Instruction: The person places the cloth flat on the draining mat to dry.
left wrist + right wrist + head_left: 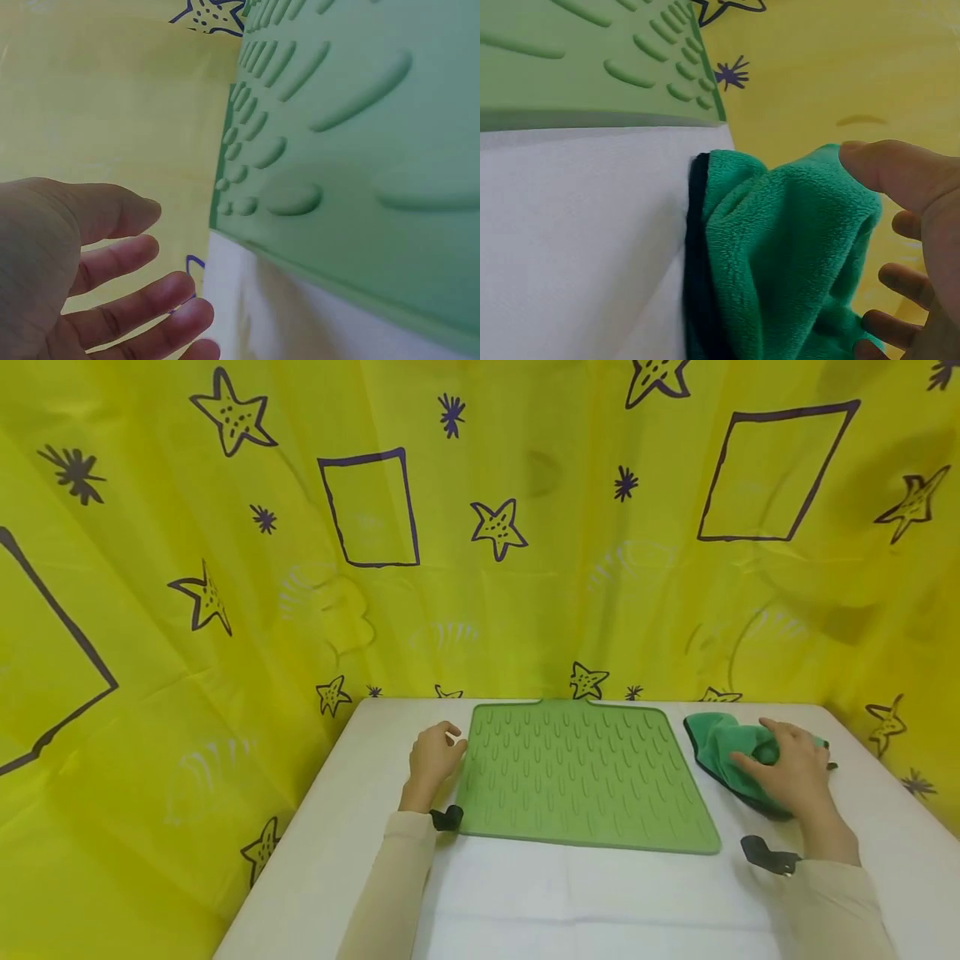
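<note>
A green rectangular mat (577,777) with raised oval ridges lies on the white table; the left wrist view shows its ridged surface (352,157) close up. Beside the mat's left edge is my left hand (433,756), its fingers loosely bent and holding nothing; that hand (112,277) appears apart from the mat. To the right of the mat lies a crumpled green cloth (723,747) with a dark border. Over the cloth is my right hand (798,772), thumb and fingers spread apart. In the right wrist view, the thumb (900,172) is at the cloth's raised fold (795,217); contact is hard to tell.
A yellow curtain (540,602) with dark stars and frames hangs behind and around the white table (510,893). Black camera mounts sit at the left wrist (447,818) and the right wrist (768,856).
</note>
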Demonstrator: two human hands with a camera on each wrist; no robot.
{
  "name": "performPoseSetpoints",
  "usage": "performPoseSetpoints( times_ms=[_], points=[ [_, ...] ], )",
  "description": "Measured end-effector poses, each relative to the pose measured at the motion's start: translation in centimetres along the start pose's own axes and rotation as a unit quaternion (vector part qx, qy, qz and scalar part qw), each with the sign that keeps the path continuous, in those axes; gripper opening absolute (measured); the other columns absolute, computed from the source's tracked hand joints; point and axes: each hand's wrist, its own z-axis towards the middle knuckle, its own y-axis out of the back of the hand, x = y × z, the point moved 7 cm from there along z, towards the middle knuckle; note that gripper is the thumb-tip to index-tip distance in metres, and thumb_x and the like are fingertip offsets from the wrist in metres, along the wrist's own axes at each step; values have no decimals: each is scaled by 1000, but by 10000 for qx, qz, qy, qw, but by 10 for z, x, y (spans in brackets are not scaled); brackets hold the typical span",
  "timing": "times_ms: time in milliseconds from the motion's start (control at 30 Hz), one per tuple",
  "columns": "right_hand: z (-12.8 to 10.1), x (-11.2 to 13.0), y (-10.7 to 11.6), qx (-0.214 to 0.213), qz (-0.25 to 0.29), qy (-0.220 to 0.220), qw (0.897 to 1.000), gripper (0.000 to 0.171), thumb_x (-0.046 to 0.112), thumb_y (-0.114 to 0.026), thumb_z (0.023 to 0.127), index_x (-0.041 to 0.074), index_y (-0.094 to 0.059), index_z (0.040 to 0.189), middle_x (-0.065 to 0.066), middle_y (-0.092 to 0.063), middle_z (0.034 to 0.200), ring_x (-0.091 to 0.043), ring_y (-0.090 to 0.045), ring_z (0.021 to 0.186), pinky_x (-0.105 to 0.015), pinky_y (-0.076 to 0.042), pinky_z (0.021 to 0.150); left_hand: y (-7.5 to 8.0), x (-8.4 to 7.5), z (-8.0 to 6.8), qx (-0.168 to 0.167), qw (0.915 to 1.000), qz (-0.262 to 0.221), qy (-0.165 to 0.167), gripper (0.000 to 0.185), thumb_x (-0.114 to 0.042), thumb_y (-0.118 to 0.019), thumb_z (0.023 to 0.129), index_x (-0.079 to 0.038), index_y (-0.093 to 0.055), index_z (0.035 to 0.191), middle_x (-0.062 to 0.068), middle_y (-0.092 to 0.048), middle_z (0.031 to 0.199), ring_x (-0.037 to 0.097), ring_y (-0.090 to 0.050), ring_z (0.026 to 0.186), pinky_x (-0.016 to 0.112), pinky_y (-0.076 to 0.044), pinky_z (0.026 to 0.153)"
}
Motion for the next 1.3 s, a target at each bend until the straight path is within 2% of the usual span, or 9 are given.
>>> performPoseSetpoints(
  times_ms=[100, 233, 433, 533, 833, 1133, 1300],
  points=[
    [0, -4, -8, 191, 22, 43, 9998, 87, 42, -63, 100, -2, -17, 160, -47, -17, 152, -73, -16, 133, -83, -11, 104, -6, 3, -1, 172, 9997, -177, 79, 25, -23, -70, 95, -10, -72, 117, 11, -75, 100, 25, -69, 82, 38, -54, 68],
    [-2, -9, -17, 546, -27, -18, 9985, 91, 42, -63, 100, 1, -9, 162, -48, -14, 152, -78, -15, 129, -85, -15, 99, -13, 6, -2, 354, 9986, -345, 163, 27, -21, -70, 95, -10, -71, 119, 10, -75, 100, 25, -70, 82, 39, -56, 71],
    [-4, -16, -27, 1129, -74, -176, 9934, 81, 44, -57, 103, -8, -23, 155, -51, -19, 145, -77, -20, 125, -84, -26, 93, -18, 11, -4, 455, 9974, -504, 234, 31, -14, -70, 91, -5, -71, 121, 13, -77, 101, 27, -72, 89, 43, -58, 80],
    [-4, -18, -29, 1263, -136, -272, 9915, 76, 43, -56, 103, -12, -30, 150, -51, -21, 143, -74, -23, 122, -82, -30, 92, -20, 11, -4, 471, 9973, -528, 197, 32, -11, -70, 90, -3, -71, 121, 14, -77, 101, 28, -73, 90, 43, -59, 81],
    [-3, -11, -23, 753, -54, -42, 9971, 53, 15, -67, 95, -15, -46, 133, -49, -38, 130, -70, -33, 117, -78, -32, 94, -24, 11, -2, 475, 9976, -457, 234, 31, -3, -64, 87, -4, -75, 116, 11, -76, 96, 20, -66, 78, 33, -54, 69],
    [-3, -10, -18, 340, -29, 82, 9994, 33, 6, -70, 90, -13, -57, 115, -41, -55, 113, -59, -50, 104, -72, -41, 87, -23, 11, -4, 508, 9974, -430, 290, 33, 0, -61, 87, -4, -75, 116, 11, -75, 96, 19, -62, 74, 30, -50, 65],
    [-3, -12, -10, 165, -23, -56, 9998, 30, 5, -68, 93, -11, -58, 116, -39, -57, 113, -56, -52, 102, -71, -43, 82, -24, 12, -4, 519, 9973, -444, 282, 32, -1, -61, 88, -4, -75, 116, 11, -75, 97, 19, -62, 74, 30, -51, 65]
  ],
)
